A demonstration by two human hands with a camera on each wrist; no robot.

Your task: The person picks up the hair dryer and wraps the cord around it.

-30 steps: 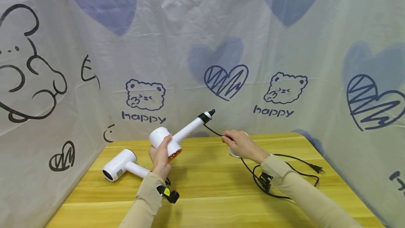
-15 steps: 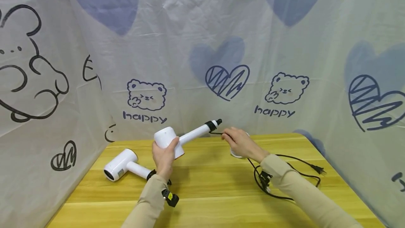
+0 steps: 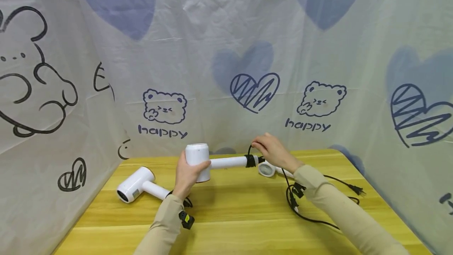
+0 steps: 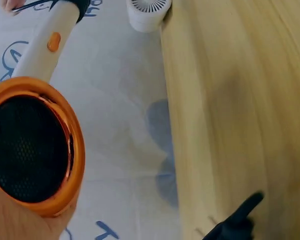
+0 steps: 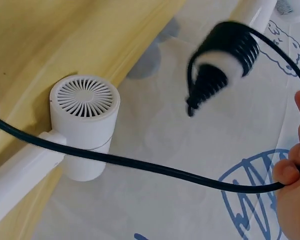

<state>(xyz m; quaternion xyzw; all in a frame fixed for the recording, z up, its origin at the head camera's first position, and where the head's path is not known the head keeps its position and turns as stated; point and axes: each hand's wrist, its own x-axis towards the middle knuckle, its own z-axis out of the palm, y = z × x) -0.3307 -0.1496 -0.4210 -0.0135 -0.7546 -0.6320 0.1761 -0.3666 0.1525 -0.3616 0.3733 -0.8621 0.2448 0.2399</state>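
My left hand (image 3: 189,174) grips the head of a white hair dryer (image 3: 226,163) and holds it up over the table, handle pointing right. In the left wrist view the dryer's orange-rimmed dark grille (image 4: 29,150) and an orange button (image 4: 54,42) on the handle show. Several turns of black cord (image 5: 229,45) are wound round the handle's end. My right hand (image 3: 274,152) pinches the cord (image 5: 160,172) just beyond that end; from the fingers it runs down toward the table.
A second white hair dryer (image 3: 136,184) lies at the left of the wooden table (image 3: 226,227). A third one (image 3: 266,169) lies behind my right hand. Loose cord with a plug (image 3: 355,189) spreads at the right. A printed cloth (image 3: 226,19) hangs behind.
The held hair dryer has swung from slanting up to nearly level, its handle end moving right and down. My right hand has risen slightly with the cord, and more turns show round the handle.
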